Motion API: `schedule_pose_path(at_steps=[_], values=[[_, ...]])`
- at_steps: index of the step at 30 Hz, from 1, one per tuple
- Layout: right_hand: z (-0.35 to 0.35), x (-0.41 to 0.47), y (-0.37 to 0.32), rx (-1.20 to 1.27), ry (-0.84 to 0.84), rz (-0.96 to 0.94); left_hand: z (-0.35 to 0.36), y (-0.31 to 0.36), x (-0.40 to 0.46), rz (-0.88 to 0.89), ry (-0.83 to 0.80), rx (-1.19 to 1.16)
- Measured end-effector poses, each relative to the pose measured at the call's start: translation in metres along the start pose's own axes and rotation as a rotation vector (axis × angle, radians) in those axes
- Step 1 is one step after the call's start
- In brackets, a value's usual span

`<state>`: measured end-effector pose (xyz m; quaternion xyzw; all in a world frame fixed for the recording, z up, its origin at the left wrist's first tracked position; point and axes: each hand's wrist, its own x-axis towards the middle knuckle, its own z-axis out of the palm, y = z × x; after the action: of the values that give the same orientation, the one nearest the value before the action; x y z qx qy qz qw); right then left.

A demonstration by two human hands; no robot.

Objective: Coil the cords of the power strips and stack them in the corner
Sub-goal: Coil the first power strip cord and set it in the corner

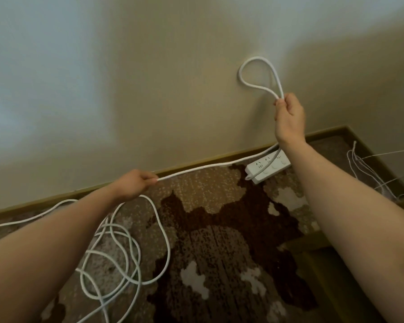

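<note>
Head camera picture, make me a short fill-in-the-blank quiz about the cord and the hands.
1. The right hand holds up one ____ of white cord in front of the wall.
2. The left hand pinches the cord, which runs taut to the ____ hand.
3. The power strip lies on the ____, beside the baseboard.

Missing words: loop; right; carpet

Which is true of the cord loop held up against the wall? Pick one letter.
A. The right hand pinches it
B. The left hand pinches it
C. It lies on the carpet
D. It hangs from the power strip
A: the right hand pinches the base of the loop raised before the wall, while the left hand holds a straight stretch of the cord lower down.
</note>
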<state>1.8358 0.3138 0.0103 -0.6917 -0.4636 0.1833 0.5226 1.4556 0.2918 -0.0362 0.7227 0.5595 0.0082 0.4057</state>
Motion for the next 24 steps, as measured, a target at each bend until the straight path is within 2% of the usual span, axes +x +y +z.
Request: schedule_pose_path(at_steps=[4,7,12,16,21,24], values=[[0.025,-0.021,-0.011,0.088,-0.201,0.105,0.015,0.074,0.008,0.229,-0.015,0.083],[0.044,-0.040,-0.026,0.115,-0.413,0.116,0.028,0.136,0.018,0.363,0.086,0.121],[0.049,-0.059,-0.037,0.176,-0.561,0.245,0.043,0.159,0.022,0.225,0.341,0.072],[0.048,-0.070,-0.036,0.137,-0.632,0.318,0.034,0.145,0.022,0.064,0.505,0.180],[0.055,-0.076,-0.035,-0.002,-0.618,0.230,0.031,0.147,0.027,0.089,0.499,0.064],[0.054,-0.075,-0.029,0.029,-0.543,0.188,0.029,0.145,0.031,0.124,0.442,-0.048]])
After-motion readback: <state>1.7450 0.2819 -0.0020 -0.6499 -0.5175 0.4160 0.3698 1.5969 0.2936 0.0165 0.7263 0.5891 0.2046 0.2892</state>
